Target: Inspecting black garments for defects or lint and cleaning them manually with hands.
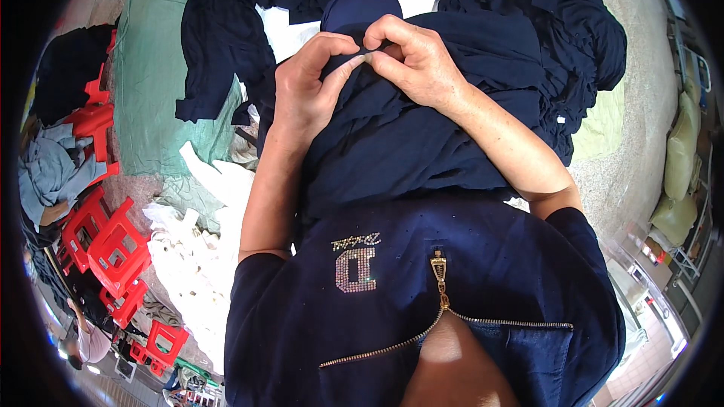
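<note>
Over navy cloth (422,136) | hands (303,90) (422,64) tip to tip | cannot tell if grasping anything

A fabric heap (445,136) lies directly before the person's torso (483,256). Over its farther half, the left hand (302,94) and right hand (426,71) meet, fingertips close together. To the left, a long sheet (154,90) runs alongside the heap, with crumpled cloths (185,271) nearer the torso. Farther left stand stools (117,252), garments (56,169) draped over some. On the right, a smaller sheet (605,124) borders the heap; beyond the floor (641,60), cushions (681,147) sit by the outer edge.
</note>
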Tool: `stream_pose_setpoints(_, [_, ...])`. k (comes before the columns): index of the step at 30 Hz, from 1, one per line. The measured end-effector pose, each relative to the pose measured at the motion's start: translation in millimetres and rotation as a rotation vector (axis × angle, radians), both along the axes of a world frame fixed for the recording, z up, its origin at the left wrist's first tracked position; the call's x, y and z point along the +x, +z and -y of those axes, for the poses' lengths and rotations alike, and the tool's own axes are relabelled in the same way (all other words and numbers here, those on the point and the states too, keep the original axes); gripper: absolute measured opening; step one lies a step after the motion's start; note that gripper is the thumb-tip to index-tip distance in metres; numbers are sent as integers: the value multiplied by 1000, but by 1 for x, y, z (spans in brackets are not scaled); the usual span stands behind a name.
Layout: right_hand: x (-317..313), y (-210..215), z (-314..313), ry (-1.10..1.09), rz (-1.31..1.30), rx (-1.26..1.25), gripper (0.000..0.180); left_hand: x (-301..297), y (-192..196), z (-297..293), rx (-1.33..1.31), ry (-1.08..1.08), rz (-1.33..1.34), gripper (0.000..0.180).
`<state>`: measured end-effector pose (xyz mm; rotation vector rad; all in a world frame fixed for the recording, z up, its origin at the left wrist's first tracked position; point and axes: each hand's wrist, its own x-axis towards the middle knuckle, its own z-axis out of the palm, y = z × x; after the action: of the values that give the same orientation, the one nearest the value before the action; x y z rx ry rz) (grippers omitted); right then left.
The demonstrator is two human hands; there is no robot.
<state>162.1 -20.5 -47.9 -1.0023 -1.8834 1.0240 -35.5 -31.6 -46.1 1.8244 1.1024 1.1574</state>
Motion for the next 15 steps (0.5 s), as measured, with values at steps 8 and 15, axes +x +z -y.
stream_pose_setpoints(8, [-5, 6, 1, -49, -71, -70, 12, 8, -2, 3, 410, 116, -204, 27])
stream_pose_setpoints(15, [-3, 1, 3, -94, -167, 23, 11, -1, 7, -7, 131, -47, -129, 29])
